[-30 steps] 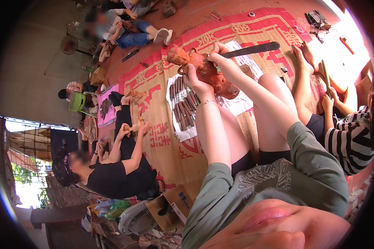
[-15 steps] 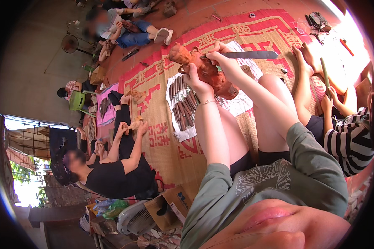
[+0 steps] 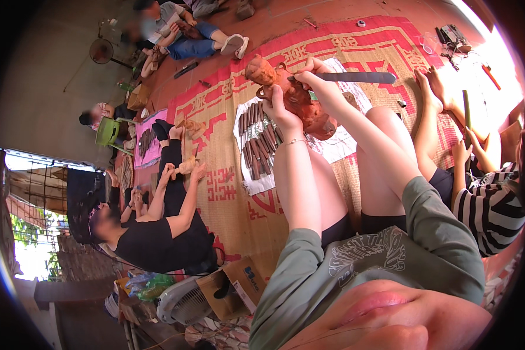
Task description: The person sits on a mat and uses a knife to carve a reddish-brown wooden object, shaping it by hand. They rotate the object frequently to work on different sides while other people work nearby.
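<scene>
A reddish-brown carved wooden figurine with a rounded head is tilted above my lap. My left hand is closed around its near side and props it up. My right hand grips a carving tool, whose long flat grey shaft sticks out to the right. The tool's working tip meets the figurine's upper part but is hidden by my fingers. Under my forearms, several dark-handled carving tools lie in rows on a white cloth.
A patterned red and straw mat covers the floor. On the left, a person in black holds a pale carving. A person in stripes sits close on my right. A cardboard box and a fan stand at lower left.
The view has shifted slightly, so the figurine and my hands appear a little farther right. My grips on the figurine and the carving tool stay the same.
</scene>
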Motion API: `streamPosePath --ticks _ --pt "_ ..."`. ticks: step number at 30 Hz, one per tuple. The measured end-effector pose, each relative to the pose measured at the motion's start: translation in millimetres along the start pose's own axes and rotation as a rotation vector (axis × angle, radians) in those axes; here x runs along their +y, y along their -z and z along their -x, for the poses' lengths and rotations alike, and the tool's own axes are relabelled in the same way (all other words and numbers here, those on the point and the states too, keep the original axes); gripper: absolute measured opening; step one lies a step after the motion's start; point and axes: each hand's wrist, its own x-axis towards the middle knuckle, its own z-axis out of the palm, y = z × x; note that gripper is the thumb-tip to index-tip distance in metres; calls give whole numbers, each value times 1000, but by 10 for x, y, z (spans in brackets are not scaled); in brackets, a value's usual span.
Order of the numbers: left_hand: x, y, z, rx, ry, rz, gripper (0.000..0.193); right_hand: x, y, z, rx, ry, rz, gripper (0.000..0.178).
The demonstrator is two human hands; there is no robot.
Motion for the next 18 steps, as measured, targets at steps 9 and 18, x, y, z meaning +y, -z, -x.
streamPosePath --ticks 9,18 --pt "-20 18 -17 -5 39 18 47 42 14 -10 49 9 25 12" --pt "-79 103 -65 -4 45 27 48 49 100 -24 -6 -64 39 14"
